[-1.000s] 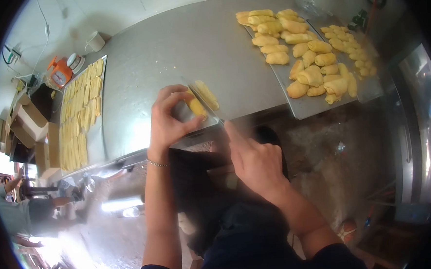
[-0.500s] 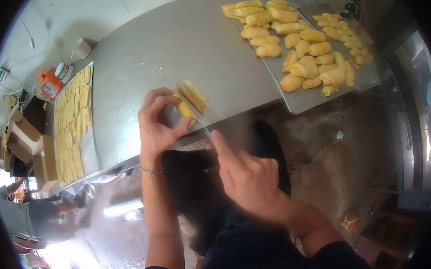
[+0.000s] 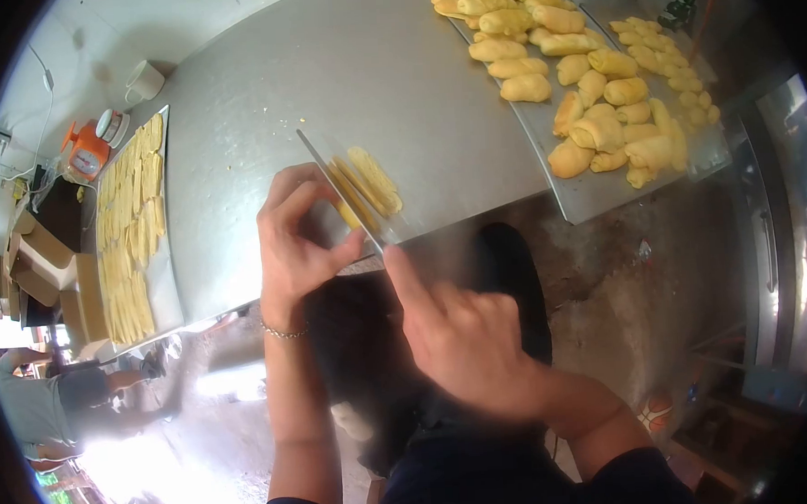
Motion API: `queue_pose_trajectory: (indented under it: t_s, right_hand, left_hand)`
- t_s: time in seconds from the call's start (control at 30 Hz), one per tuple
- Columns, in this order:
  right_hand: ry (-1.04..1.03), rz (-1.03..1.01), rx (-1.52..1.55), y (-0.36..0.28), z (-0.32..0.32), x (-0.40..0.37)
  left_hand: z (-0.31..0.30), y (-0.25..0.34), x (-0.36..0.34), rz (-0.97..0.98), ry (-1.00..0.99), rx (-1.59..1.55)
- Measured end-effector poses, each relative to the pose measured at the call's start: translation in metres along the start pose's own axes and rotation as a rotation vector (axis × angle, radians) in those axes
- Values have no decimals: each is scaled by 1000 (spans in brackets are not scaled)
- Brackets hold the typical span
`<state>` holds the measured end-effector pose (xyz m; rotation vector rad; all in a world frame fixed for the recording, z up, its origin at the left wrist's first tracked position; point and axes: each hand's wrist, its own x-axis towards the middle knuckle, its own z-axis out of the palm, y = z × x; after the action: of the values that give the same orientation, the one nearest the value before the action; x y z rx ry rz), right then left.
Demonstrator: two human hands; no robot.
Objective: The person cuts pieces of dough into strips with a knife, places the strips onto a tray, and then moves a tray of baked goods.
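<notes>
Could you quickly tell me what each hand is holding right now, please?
Left hand: fingers pinch the yellow oblong food piece.
Right hand: closed on the long steel knife.

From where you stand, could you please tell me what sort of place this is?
Probably a small food-preparation workshop: a long steel worktable, a tray heaped with yellow fruit pieces, another of cut strips, and the right hand slicing a piece with a knife.

1. Steel table (image 3: 322, 83), yellow slices (image 3: 374, 179) near its front edge.
2. Left of the slices: tray (image 3: 169, 296) of strips (image 3: 128, 221).
3. Far left of the slices: mug (image 3: 144, 81), orange scale (image 3: 88, 150).
4. Right of the slices: second tray (image 3: 593, 203), heaped with whole pieces (image 3: 586, 78).
</notes>
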<state>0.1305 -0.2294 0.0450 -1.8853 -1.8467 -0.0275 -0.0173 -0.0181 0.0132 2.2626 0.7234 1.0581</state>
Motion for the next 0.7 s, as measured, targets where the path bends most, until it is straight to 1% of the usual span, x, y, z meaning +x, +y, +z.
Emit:
queue_pose_trajectory:
  t_s: [0.13,0.2,0.37,0.43,0.47,0.57,0.7]
  right_hand:
    - [32,6,50,12,17,37]
    - [40,10,64,13,18,39]
    - [34,27,74,6,2,1]
    - [-22,52,95,2,-16,-17]
    - [-47,67,103,1,-20,-21]
    - [-23,58,114,1,-18,-20]
    - [46,32,101,12,17,18]
  left_hand:
    - [3,3,1,-14,30,16]
    - [3,5,0,-29,33,33]
    - [3,2,-1,-9,35,51]
    - [2,-1,0,23,30,78]
    - [1,-1,0,9,27,63]
    - [3,-2,1,-25,9,15]
    - [0,2,2,-25,-4,12]
